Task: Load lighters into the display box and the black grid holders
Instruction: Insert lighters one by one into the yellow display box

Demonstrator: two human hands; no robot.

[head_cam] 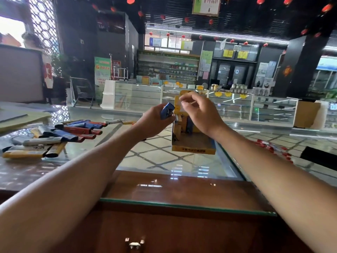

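Observation:
A yellow display box (193, 143) stands open on the glass counter, with one or two lighters upright in its back rows. My left hand (153, 123) grips a blue lighter (166, 110) just left of the box. My right hand (198, 110) hovers over the box's top with curled fingers, thumb and forefinger together. It is blurred, and whether it pinches anything I cannot tell. A pile of several loose lighters (52, 137) in blue, red, yellow and silver lies on the counter at the left. No black grid holder is clearly in view.
The glass counter (164, 157) ends at a wooden desk edge (182, 190) near me. A black object (321, 156) and small red items (273, 147) sit at the right. A cardboard box (306, 114) stands further back. Papers (21, 117) lie at far left.

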